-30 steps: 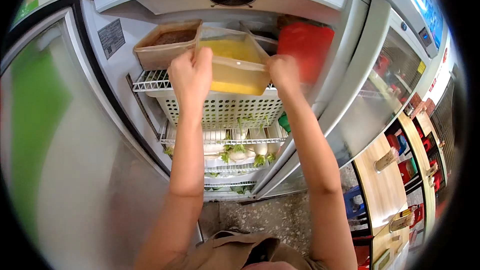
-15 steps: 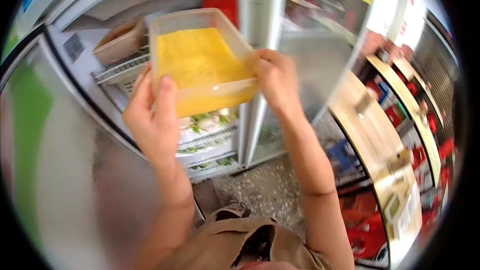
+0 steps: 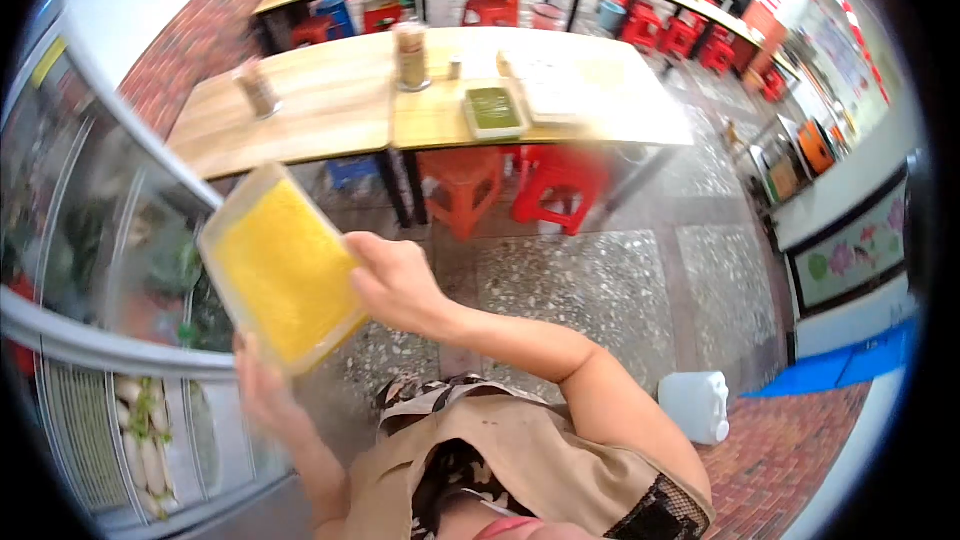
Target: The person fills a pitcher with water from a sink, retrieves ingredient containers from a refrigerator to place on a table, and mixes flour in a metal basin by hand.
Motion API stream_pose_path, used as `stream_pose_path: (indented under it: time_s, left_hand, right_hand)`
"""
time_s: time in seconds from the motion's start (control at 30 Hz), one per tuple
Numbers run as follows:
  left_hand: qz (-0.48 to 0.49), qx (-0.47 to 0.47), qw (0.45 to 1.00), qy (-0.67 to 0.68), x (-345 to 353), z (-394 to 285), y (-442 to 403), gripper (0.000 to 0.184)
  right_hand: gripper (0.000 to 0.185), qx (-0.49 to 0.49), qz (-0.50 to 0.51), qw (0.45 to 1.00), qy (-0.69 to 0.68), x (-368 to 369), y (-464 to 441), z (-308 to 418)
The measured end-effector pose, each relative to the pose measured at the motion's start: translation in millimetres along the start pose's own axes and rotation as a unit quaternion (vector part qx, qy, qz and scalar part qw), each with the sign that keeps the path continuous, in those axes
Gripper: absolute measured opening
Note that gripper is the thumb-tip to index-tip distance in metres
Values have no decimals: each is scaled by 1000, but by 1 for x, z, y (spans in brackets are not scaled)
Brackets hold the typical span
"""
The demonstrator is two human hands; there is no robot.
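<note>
A clear plastic container of yellow food [image 3: 285, 265] is held out in front of me, tilted, beside the glass-doored fridge. My right hand [image 3: 398, 283] grips its right-hand rim, thumb and fingers closed on the edge. At the near left corner, my left hand [image 3: 268, 390] is closed against the container's side and somewhat blurred. What exactly the yellow filling is, I cannot tell.
On the left stands the fridge [image 3: 150, 355] with white vegetables inside. Ahead is a wooden table [image 3: 310, 115] with a tub of green food [image 3: 493, 110] and stick holders. Red stools [image 3: 562, 188] sit beneath it. A white jug [image 3: 693, 406] rests on the floor at right.
My view has swung right, from the fridge's inside toward the tables. The yellow container has come out of the fridge front with both hands still on it.
</note>
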State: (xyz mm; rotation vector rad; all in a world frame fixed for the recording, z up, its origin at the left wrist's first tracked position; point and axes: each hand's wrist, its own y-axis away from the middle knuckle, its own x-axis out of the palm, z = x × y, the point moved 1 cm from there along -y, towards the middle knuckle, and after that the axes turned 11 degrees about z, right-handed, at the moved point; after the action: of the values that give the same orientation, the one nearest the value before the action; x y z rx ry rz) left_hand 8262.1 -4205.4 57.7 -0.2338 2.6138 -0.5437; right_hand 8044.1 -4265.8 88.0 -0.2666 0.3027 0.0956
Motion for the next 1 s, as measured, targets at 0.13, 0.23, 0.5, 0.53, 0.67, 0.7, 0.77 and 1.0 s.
stream_pose_path:
  time_s: [0.13, 0.23, 0.5, 0.53, 0.67, 0.7, 0.77, 1.0]
  left_hand:
    - [181, 0, 973, 145, 146, -25, -36, 40]
    - [264, 22, 934, 241, 262, -39, -57, 42]
    - [406, -43, 781, 473, 549, -93, -86, 42]
    - [425, -43, 783, 452, 582, -95, -89, 44]
    - [465, -115, 746, 463, 696, -104, -98, 49]
    - [480, -122, 742, 453, 721, -111, -102, 49]
    - [503, -114, 764, 387, 766, -119, -111, 50]
    - [483, -139, 806, 311, 937, -105, -105, 49]
  right_hand:
    - [33, 63, -152, 983, 77, -117, 29, -75]
    - [35, 56, -261, 963, 43, -201, 44, -128]
    - [38, 117, -409, 904, -47, -421, 62, -253]
    - [39, 134, -427, 891, -77, -445, 62, -266]
    - [41, 164, -467, 857, -143, -536, 63, -333]
    - [46, 161, -484, 842, -177, -557, 60, -347]
    - [46, 163, -483, 838, -192, -595, 57, -383]
    - [45, 185, -457, 840, -226, -720, 38, -533]
